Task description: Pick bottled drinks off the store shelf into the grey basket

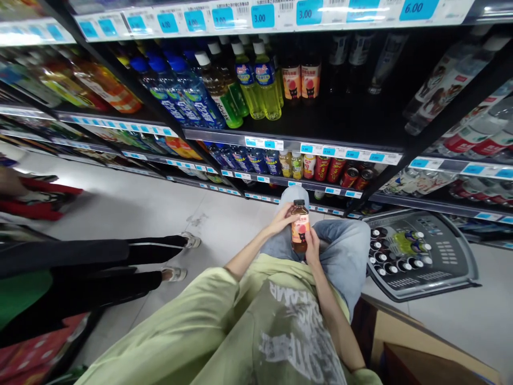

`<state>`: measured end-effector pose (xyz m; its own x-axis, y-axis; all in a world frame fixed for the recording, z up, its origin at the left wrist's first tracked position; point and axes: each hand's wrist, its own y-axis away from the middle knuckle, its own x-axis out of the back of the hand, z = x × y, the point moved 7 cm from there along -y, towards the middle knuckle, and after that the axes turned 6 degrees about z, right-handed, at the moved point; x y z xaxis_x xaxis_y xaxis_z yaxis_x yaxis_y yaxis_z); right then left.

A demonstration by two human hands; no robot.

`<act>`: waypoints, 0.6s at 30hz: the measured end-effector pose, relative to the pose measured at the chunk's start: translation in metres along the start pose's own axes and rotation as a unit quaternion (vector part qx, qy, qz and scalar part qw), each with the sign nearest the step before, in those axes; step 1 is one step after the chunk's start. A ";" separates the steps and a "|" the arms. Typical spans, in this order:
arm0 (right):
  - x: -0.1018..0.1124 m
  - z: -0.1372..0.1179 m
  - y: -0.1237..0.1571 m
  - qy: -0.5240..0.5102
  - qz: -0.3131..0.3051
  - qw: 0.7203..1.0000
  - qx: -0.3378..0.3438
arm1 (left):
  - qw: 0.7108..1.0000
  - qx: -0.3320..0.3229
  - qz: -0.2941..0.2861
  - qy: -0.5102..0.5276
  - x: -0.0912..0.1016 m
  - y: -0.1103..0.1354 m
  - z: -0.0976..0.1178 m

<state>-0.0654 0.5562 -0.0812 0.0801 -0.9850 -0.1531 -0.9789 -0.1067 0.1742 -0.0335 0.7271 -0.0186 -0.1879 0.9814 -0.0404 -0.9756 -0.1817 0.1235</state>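
A dark-capped bottle of brown drink (300,227) with an orange and pink label stands upright over my lap, held between both hands. My left hand (282,218) has its fingers on the upper left side of the bottle. Lower down on the right side, my right hand (312,246) closes round it. In front, on the shelf, two drink bottles with the same orange label (310,83) stand side by side. Yellow-green bottles with blue labels (264,80) are just to their left.
At my right is a grey cart or basket (449,267) with several bottles in it. Cardboard boxes (401,342) lie behind it. A person in black trousers (152,248) stands at the left, near a red basket (44,198). The shelf edge (348,153) runs across in front.
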 end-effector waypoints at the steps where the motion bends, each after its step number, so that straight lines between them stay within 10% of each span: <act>1: 0.001 0.000 0.000 -0.005 0.008 1.000 -0.004 | 0.999 0.011 -0.015 0.032 -0.007 0.008 -0.005; 10: 0.029 -0.031 -0.001 0.203 0.047 0.978 0.030 | 0.992 0.108 -0.010 0.061 -0.040 0.052 -0.028; 18: 0.071 -0.068 -0.003 0.225 0.150 0.963 0.004 | 0.968 0.128 -0.215 -0.016 -0.075 0.064 -0.038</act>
<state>-0.0437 0.4774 -0.0267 -0.1352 -0.9308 0.3397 -0.9720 0.1911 0.1367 -0.0860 0.6394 -0.0449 0.2374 0.9648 -0.1135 -0.9014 0.2623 0.3445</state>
